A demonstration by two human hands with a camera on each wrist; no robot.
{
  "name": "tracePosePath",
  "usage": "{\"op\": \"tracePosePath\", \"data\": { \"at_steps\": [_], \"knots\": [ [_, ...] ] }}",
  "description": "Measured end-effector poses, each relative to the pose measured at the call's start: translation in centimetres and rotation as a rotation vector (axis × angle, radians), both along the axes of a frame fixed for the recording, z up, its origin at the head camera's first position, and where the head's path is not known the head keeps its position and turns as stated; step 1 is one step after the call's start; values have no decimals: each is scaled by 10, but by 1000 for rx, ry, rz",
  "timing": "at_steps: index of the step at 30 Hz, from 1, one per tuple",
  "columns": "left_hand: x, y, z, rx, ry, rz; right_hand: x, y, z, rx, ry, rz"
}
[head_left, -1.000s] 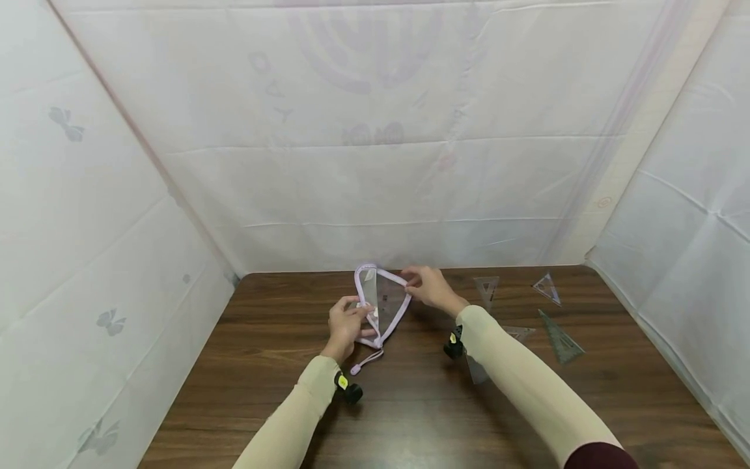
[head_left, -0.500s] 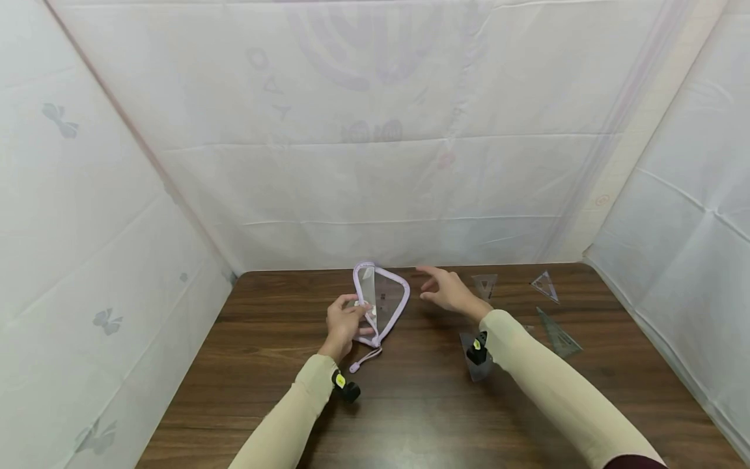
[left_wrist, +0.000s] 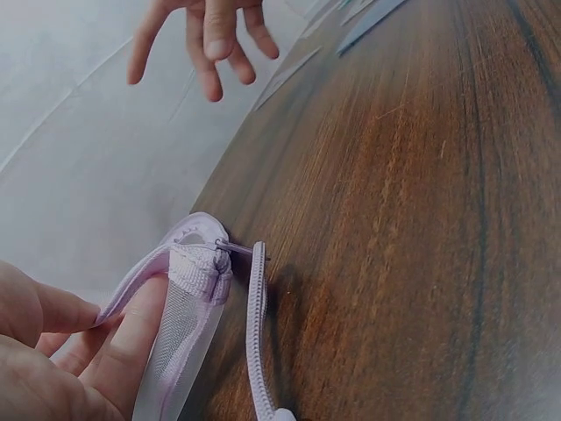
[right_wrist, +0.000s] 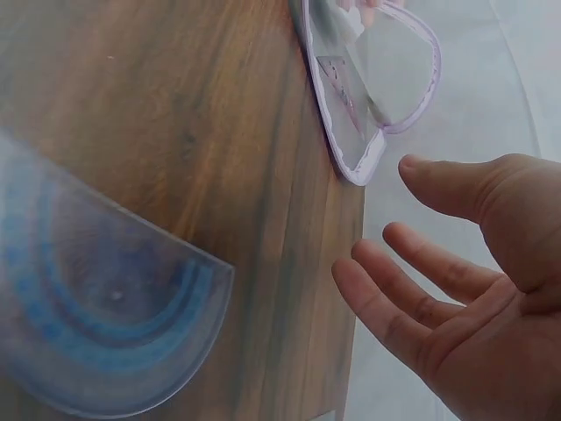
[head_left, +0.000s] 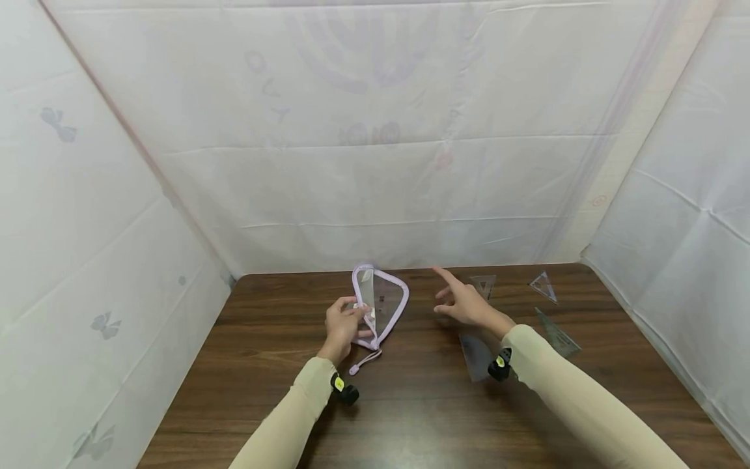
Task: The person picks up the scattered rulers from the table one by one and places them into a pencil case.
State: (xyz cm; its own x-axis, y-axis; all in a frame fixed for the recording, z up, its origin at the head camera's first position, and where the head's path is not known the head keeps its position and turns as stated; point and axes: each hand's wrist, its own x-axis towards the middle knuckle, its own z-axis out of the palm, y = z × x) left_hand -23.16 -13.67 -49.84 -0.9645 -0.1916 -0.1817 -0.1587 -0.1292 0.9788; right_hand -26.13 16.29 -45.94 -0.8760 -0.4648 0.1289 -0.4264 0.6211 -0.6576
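Observation:
My left hand pinches the near left edge of a see-through mesh zip pouch with lilac edging. In the left wrist view, finger and thumb hold the edge beside the zip end, and a lilac pull strap hangs down. The pouch's two edges stand apart in the right wrist view. To the right of the pouch, my right hand is raised above the table, fingers spread and holding nothing. Below it lies a clear protractor with a blue scale, partly cut off in the right wrist view.
Several clear set squares lie on the brown wooden table to the right: one by the back edge, a small one and a darker one beside my right forearm. White sheeting rises behind the table.
My right hand has let go of the pouch's right edge and moved right, its fingers spreading. The left hand keeps its hold, and the pouch has hardly moved.

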Motion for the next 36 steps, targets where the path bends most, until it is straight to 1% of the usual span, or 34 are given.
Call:
{"op": "tracePosePath", "data": {
  "at_steps": [9,16,21,30,36],
  "knots": [
    [1,-1,0,-9,5,-1,24,24,-2,-36,-68,-22],
    [1,-2,0,-26,-2,-5,44,43,-7,-36,-65,-21],
    [1,-1,0,-34,-1,-6,59,53,-9,-51,-82,-19],
    [2,-1,2,-36,8,-5,80,69,-18,20,-54,-57],
    [2,-1,2,-46,7,3,92,73,-23,59,-4,-69]
  ]
}}
